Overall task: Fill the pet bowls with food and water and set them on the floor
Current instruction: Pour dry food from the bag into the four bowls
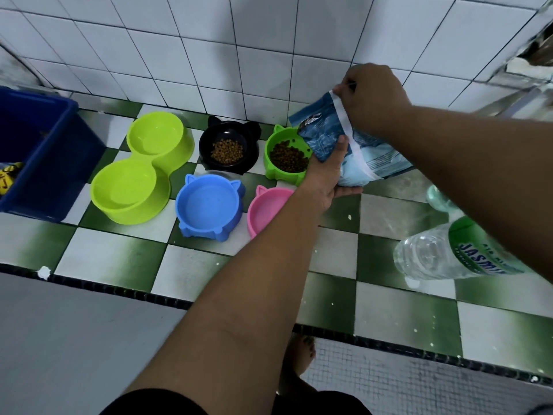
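Head view. Left hand (323,178) cups the bag (321,136) from beneath, thumb pressed on its face. Right hand (374,94) pinches the bag's top edge. The bag's low end hangs over the green bowl (278,175), just left of the thumb. Bag looks soft, slick and light, with loose contents. Likely best supported underneath and steered from the top.

Blue food bag (326,136) tilted over kibble-filled green bowl (276,174).
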Action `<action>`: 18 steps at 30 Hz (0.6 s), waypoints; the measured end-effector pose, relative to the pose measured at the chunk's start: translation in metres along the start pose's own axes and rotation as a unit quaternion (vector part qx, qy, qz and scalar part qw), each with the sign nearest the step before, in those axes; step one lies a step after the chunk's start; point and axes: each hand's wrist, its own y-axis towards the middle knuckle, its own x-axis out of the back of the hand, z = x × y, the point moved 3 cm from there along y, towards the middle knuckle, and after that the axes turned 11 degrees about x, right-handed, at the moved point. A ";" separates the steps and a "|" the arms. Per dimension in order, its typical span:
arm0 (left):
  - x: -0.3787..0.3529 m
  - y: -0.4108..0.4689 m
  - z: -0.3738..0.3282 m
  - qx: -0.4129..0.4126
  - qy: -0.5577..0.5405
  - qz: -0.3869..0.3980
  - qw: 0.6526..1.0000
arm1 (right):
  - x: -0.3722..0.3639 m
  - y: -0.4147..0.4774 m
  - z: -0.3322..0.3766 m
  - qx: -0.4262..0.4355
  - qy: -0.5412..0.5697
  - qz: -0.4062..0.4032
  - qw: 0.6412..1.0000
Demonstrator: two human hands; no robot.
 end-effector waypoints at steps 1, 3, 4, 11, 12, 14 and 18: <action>0.002 -0.004 -0.001 -0.008 0.002 0.001 1.000 | 0.002 -0.002 0.003 0.005 0.005 -0.008 1.000; 0.008 -0.013 -0.005 -0.020 0.002 0.003 1.000 | 0.006 -0.006 0.013 0.016 0.008 -0.021 1.000; 0.012 -0.018 -0.008 -0.021 0.001 0.002 1.000 | 0.008 -0.007 0.020 0.022 0.009 -0.026 0.999; 0.060 -0.064 -0.015 -0.046 -0.017 -0.017 0.999 | 0.000 -0.017 0.089 0.079 0.027 -0.036 0.996; 0.069 -0.070 -0.015 -0.048 -0.020 -0.020 0.998 | -0.004 -0.019 0.100 0.083 0.030 -0.035 0.995; 0.083 -0.082 -0.012 -0.031 -0.027 -0.025 0.999 | -0.012 -0.020 0.119 0.090 0.028 -0.021 0.995; 0.105 -0.097 0.000 -0.005 -0.080 -0.013 0.997 | -0.034 -0.015 0.154 0.108 -0.004 0.047 0.993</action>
